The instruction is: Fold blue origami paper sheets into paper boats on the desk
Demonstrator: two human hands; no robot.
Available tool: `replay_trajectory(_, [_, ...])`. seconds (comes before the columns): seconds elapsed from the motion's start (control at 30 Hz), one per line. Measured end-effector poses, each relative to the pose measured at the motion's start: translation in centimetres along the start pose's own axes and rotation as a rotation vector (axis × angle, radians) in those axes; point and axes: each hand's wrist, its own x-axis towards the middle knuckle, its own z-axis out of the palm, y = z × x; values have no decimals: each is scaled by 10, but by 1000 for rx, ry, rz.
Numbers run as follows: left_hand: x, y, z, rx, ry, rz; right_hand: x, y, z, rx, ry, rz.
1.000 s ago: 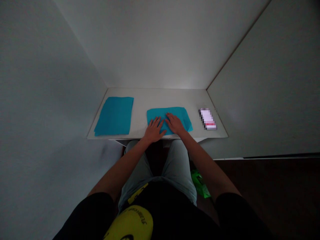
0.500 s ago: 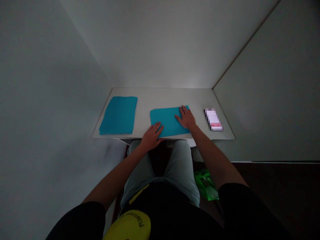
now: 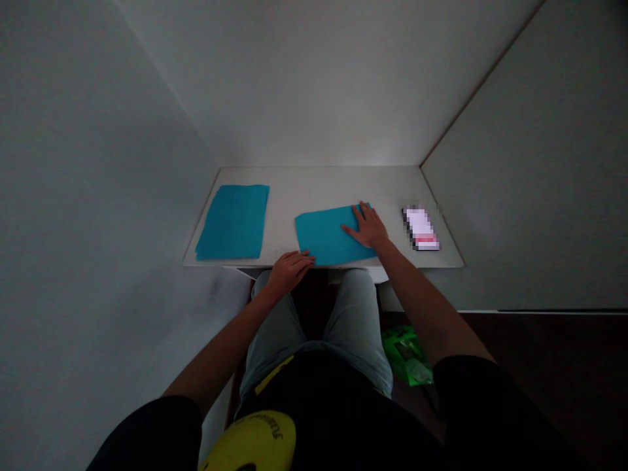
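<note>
**Sheet at the counter's near edge: slip hazard, little margin at the front**

Landmark for all positions: the flat turquoise rectangular sheet (image 3: pixel 326 234) lying at the front middle of the white counter (image 3: pixel 318 183).

Nearest the person, the left hand (image 3: pixel 288 270) rests at the sheet's near-left corner, right on the counter's front edge, fingers curled loosely; whether its grip pinches the corner or merely touches it cannot be told. The right hand (image 3: pixel 369 226) lies flat on the sheet's far-right part, fingers spread and pressing down, holding nothing.

Risk, as judged: the sheet's near edge runs along the counter's front lip. With only one flat palm holding it, a pull at the left corner could slide or skew the sheet, or crease it unevenly. Anything pushed toward the person drops off onto the lap or floor, where a crumpled green bag (image 3: pixel 406 356) lies below and right of the sheet.

Right of the sheet, apart from it but close to the right hand, lies a small white rectangular object with a red stripe (image 3: pixel 420 228); an outward sweep of that hand could knock it.

Left of the sheet, well apart, sits a second flat turquoise sheet (image 3: pixel 233 221), with bare counter between.

Beyond the sheet there is open counter up to the back wall. Walls close both sides, so lateral room is limited.
</note>
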Motion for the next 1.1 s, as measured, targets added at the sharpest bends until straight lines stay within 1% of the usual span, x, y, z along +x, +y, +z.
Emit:
replay_trajectory(0.1, [-7,-6,-10,-17,13,3,-2,-4,-2,0,4,6])
replay_trajectory(0.17, [-6,-9,-18,-10,81,-9,-3,-5,-4,3,10,8])
replay_trajectory(0.2, [-2,-8,-21,-1,122,-22,-3,-6,-4,3,12,7])
replay_trajectory(0.27, [17,-1,-24,25,180,-52,-3,-6,-5,1,9,7])
replay_trajectory(0.33, [48,13,-20,56,161,-62,-3,-6,-5,-6,4,7])
replay_trajectory(0.43, [96,31,-4,156,19,-95,-4,-7,-6,-19,1,12])
replay_trajectory(0.5, [114,33,8,227,-80,-187,-4,-7,-6,-26,-1,12])
replay_trajectory(0.53, [118,31,13,255,-108,-226,-4,-7,-6,-28,-4,12])
replay_trajectory(0.6, [115,21,18,302,-106,-276,-4,-6,-5,-23,1,9])
replay_trajectory(0.73, [97,-2,15,347,-30,-326,-2,3,-4,4,5,-12])
replay_trajectory(0.83, [92,-8,12,358,-17,-330,1,3,-4,31,-7,20])
replay_trajectory(0.9, [92,-7,13,368,-19,-332,4,-10,-2,85,18,27])
replay_trajectory(0.93, [93,-7,14,371,-21,-331,5,-22,-1,136,34,3])
replay_trajectory(0.97, [94,-7,15,372,-23,-328,6,-37,1,211,46,-53])
replay_trajectory(1.0, [94,-8,15,371,-25,-326,7,-54,4,313,31,-135])
replay_trajectory(1.07, [94,-11,15,365,-36,-316,8,-92,12,572,-25,-295])
replay_trajectory(1.1, [94,-13,15,361,-49,-306,9,-109,16,705,-47,-350])
